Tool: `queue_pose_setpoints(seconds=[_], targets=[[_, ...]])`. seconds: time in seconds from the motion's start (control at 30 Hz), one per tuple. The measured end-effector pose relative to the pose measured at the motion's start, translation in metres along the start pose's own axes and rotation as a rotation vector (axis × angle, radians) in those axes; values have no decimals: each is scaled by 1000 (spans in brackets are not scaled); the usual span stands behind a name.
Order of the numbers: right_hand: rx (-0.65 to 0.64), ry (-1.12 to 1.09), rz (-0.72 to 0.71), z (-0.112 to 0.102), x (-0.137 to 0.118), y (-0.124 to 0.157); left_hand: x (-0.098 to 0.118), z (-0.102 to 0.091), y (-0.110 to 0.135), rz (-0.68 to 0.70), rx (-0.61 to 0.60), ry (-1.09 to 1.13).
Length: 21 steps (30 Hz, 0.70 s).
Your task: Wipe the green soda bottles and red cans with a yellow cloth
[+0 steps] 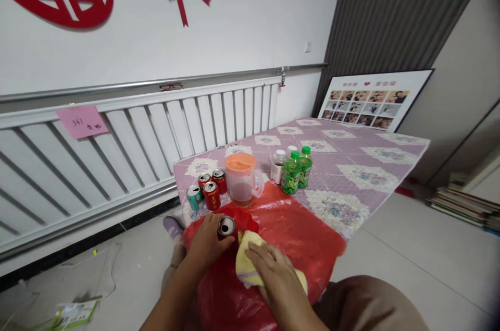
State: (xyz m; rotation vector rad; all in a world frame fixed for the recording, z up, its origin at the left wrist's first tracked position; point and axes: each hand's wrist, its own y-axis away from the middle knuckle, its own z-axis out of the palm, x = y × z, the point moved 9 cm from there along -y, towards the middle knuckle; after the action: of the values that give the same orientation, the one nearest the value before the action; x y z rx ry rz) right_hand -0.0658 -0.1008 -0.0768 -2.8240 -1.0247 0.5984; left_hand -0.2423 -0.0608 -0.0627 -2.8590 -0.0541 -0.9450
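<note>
My left hand [208,241] is closed around a red drink can [227,227], whose opened top faces up. In my right hand [273,268] a yellow cloth [249,263] is bunched, its edge close to the can's right side. Whether the cloth touches the can, I cannot tell. Both hands are over a red plastic sheet [292,221] spread on the near part of the table. Just beyond the left hand stand several opened cans, among them a red can [211,196] and a teal can [195,197]. Behind the sheet is a clear pitcher [241,182] with an orange lid.
Green-capped bottles [291,177] and a white-capped bottle [277,168] stand right of the pitcher. A purple patterned tablecloth [328,164] covers the table. A white radiator [187,122] runs along the wall behind. A photo board [371,99] leans at the back right.
</note>
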Motion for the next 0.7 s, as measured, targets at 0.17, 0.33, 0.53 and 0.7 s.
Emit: queue_pose_setpoints(seconds=[0.17,0.33,0.53,0.7], targets=[[48,18,48,-6,13,-4,5,-7,0,126,-5,51],[55,-1,26,-8,7,-15,5,-7,-4,265,-149,81],[23,-31,26,5,-5,-28,18,-8,-9,319,-278,108],[-23,23,33,16,-9,-33,23,-12,-8,307,-289,85]])
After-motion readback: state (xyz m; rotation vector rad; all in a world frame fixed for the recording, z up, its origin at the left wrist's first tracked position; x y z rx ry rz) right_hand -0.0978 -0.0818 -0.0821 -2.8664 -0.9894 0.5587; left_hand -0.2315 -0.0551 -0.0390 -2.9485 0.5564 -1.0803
